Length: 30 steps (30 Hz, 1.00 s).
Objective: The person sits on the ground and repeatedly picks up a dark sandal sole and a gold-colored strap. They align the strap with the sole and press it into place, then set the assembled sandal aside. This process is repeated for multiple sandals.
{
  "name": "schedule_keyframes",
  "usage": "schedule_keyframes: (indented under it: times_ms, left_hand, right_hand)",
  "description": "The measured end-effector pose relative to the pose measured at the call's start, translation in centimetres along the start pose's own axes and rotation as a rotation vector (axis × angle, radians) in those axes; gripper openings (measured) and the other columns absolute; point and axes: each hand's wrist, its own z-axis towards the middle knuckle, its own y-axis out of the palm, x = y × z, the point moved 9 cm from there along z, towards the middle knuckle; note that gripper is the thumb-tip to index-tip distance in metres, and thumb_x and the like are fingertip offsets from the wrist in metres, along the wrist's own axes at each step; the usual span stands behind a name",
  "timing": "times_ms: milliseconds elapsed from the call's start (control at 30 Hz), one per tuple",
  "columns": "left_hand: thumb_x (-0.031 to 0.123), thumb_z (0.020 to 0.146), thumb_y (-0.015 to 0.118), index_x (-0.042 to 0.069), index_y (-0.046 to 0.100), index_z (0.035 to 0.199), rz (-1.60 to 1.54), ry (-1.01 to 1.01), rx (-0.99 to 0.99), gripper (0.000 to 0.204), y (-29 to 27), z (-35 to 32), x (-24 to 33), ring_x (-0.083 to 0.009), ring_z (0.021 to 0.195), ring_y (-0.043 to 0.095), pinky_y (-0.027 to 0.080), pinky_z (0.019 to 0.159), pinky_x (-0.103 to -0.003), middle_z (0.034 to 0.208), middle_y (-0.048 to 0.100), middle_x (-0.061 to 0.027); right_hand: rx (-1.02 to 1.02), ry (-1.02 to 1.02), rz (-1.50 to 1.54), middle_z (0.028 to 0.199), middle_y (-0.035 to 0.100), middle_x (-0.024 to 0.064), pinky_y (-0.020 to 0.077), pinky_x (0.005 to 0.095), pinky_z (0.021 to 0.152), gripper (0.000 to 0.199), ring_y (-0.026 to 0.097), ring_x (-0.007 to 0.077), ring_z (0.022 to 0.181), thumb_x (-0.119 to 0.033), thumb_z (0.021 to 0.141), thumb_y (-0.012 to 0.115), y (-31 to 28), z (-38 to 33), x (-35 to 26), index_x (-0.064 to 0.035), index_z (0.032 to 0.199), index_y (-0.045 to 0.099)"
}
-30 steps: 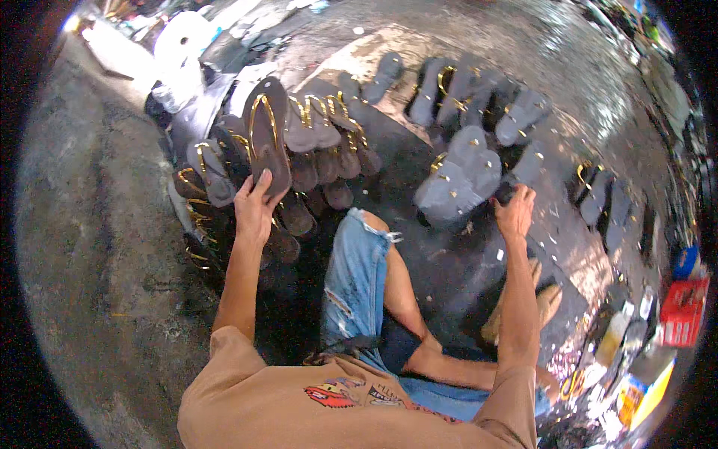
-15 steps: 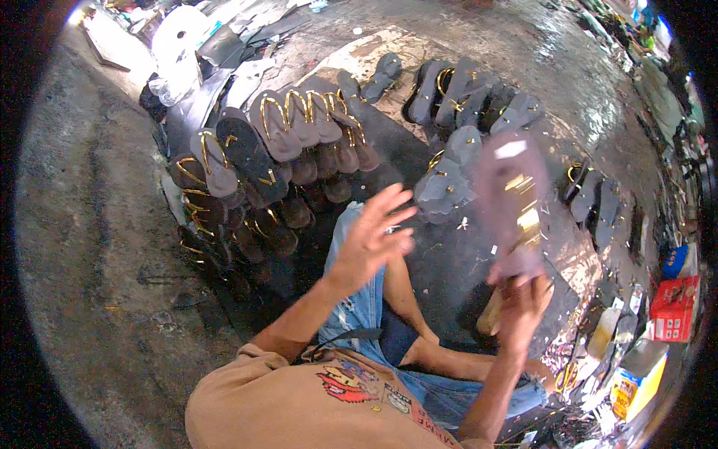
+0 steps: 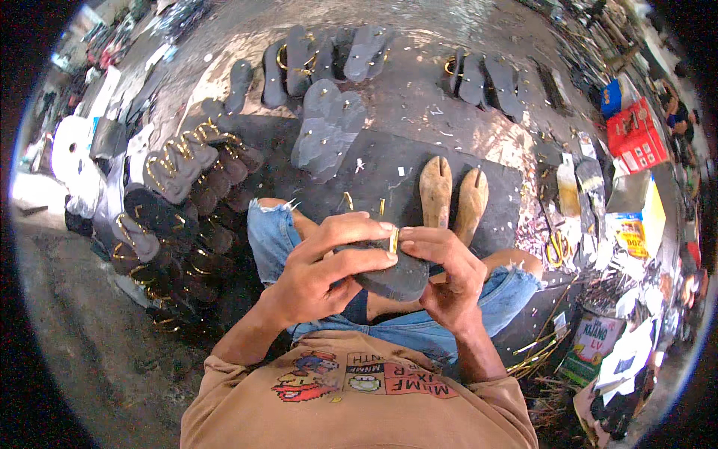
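Observation:
A dark sandal sole (image 3: 394, 278) is held low over my lap, between both hands. My left hand (image 3: 318, 262) grips its left side, with fingertips on a short gold strap piece (image 3: 394, 239) standing up from the sole. From the right my right hand (image 3: 454, 275) closes on the sole's edge, fingertips against the same gold piece. Two more gold strap ends show just beyond my left fingers. Part of the sole is hidden by my hands. Beyond the right hand, two wooden foot lasts (image 3: 435, 191) lie side by side on a black mat (image 3: 493, 202).
Finished sandals with gold straps (image 3: 172, 176) are piled at the left. Grey soles (image 3: 327, 131) lie on the mat's far part, and more soles (image 3: 299, 63) beyond. At the right are scissors (image 3: 557, 243), a red box (image 3: 636, 135), a yellow-and-white box (image 3: 636, 217) and a tin (image 3: 591, 348).
My right hand has brought a blurred, gold-strapped sandal sole back toward my lap. My left hand, earlier open and raised, now grips a sole. The view has turned right, uncovering the wooden lasts.

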Motion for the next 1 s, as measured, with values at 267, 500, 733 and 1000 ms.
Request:
schedule_keyframes:
  times_ms: [267, 500, 733, 1000]
  left_hand:
    - [0.022, 0.097, 0.071, 0.009, 0.055, 0.126, -0.033, 0.089, -0.082, 0.035, 0.7, 0.4, -0.3, -0.0418, 0.125, 0.066, 0.048, 0.110, -0.063, 0.127, 0.068, -0.0190]
    - [-0.006, 0.074, 0.081, 0.005, 0.058, 0.132, -0.120, 0.093, 0.236, 0.064, 0.2, -0.2, -0.4, -0.0381, 0.131, 0.063, 0.048, 0.113, -0.056, 0.131, 0.067, -0.0195]
    - [0.000, 0.078, 0.083, 0.006, 0.057, 0.134, 0.048, -0.012, -0.023, 0.062, 0.5, 0.6, 0.2, -0.0391, 0.130, 0.065, 0.047, 0.113, -0.056, 0.129, 0.072, -0.0181]
    - [0.027, 0.098, 0.073, 0.006, 0.063, 0.118, -0.040, 0.193, 0.023, 0.031, 1.5, -0.5, -0.3, -0.0409, 0.116, 0.070, 0.055, 0.100, -0.061, 0.114, 0.066, -0.0159]
  right_hand:
    - [0.100, -0.125, -0.020, 0.117, 0.075, 0.0203, 0.0597, 0.0446, 0.096, 0.036, 0.073, 0.0369, 0.111, 0.007, 0.079, 0.067, -1.0, -0.4, -0.9, 0.0021, 0.114, 0.074]
    - [0.116, -0.092, -0.073, 0.117, 0.074, 0.0192, 0.0601, 0.0453, 0.097, 0.037, 0.074, 0.0364, 0.109, 0.007, 0.077, 0.070, -0.9, -0.2, -1.1, 0.0010, 0.113, 0.074]
    - [0.133, -0.150, -0.077, 0.116, 0.074, 0.0187, 0.0610, 0.0464, 0.097, 0.036, 0.073, 0.0361, 0.110, 0.005, 0.077, 0.071, -0.9, -0.1, -1.1, 0.0004, 0.113, 0.075]
    - [0.106, -0.086, -0.006, 0.113, 0.075, 0.0174, 0.0602, 0.0458, 0.099, 0.039, 0.074, 0.0359, 0.109, 0.004, 0.072, 0.076, -0.5, -0.7, -0.8, -0.0002, 0.111, 0.075]
